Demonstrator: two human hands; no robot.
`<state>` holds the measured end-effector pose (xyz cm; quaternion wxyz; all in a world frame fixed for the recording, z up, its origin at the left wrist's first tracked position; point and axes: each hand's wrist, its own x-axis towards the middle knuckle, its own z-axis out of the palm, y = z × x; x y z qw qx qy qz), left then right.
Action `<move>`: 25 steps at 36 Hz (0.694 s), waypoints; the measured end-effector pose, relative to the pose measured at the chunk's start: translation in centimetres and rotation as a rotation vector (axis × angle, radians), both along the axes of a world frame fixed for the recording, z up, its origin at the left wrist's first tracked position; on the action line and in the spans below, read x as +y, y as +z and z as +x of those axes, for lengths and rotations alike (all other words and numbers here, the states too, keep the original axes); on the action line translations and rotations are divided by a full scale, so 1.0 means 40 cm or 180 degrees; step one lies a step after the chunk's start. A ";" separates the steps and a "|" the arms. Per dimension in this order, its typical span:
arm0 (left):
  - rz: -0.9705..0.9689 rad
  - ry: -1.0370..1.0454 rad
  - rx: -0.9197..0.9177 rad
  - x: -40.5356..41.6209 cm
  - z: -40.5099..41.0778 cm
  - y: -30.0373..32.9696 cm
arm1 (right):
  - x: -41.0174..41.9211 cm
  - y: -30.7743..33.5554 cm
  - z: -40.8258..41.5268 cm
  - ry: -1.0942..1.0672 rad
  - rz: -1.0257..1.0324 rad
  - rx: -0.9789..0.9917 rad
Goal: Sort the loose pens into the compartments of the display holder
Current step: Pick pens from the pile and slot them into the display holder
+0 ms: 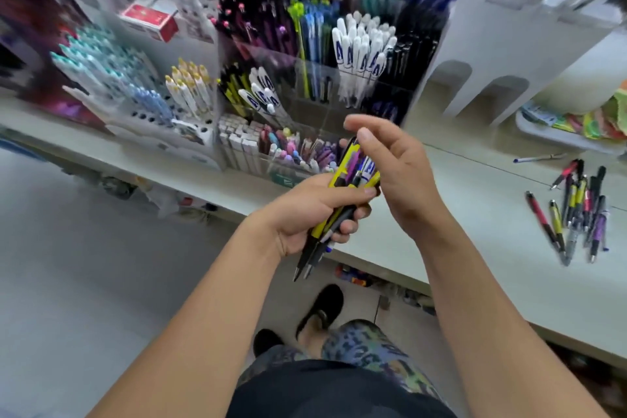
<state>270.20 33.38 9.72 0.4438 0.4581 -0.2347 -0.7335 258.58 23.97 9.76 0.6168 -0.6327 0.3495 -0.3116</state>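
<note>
Left hand (307,210): fist wrapped round a bundle of pens (342,200).
Right hand (390,166): fingers loosely spread, thumb touching the bundle's top.
Display holder (305,78): compartments largely filled.
Left to sort: loose pens (576,210) near the counter (475,214) right edge.

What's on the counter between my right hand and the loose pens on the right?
Bare counter between right hand and loose pens, in the head view.

The display holder (305,78) looked like clear, glossy plastic. Right of it, the loose pens (576,210) had shiny plastic barrels on a smooth, matt shelf (475,200).
</note>
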 end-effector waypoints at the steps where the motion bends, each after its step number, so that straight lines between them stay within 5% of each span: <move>1: 0.0011 0.0031 0.0014 -0.004 0.006 0.002 | -0.006 -0.001 0.012 0.0005 -0.0071 0.0001; 6: 0.0227 0.0227 -0.0100 -0.033 0.056 0.019 | -0.056 -0.018 0.074 0.0345 -0.0496 0.0345; 11: 0.0337 0.0616 -0.0301 -0.058 0.111 0.036 | -0.094 -0.005 0.148 0.0666 -0.0256 0.0184; 19: -0.0037 0.2682 0.0268 -0.126 0.167 0.031 | 0.018 0.011 0.189 -0.0580 0.0037 -0.1009; 25: -0.0025 0.2668 0.0314 -0.186 0.140 0.034 | 0.067 -0.017 0.235 -0.1274 -0.0544 -0.1020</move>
